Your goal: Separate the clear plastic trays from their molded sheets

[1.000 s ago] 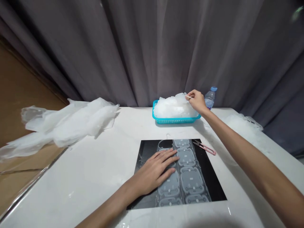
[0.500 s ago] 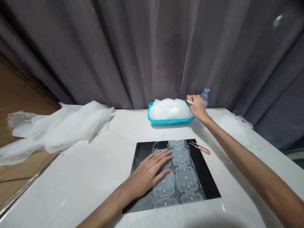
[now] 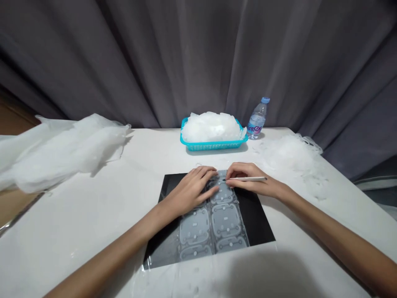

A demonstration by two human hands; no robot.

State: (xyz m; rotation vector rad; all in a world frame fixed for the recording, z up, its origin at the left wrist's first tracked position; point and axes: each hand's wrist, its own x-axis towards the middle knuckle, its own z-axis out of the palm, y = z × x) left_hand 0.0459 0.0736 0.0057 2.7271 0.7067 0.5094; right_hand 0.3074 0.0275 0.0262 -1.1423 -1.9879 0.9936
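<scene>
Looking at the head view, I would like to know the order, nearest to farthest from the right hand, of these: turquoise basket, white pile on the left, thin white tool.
1. Thin white tool: held in the right hand.
2. Turquoise basket: beyond the hand, slightly left.
3. White pile: far left.

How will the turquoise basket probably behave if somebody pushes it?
The turquoise basket should probably slide, not tip: it looks low and wide. The white heap may spill, rising above the rim. Pushed right, the basket could hit the bottle close beside it.
</scene>
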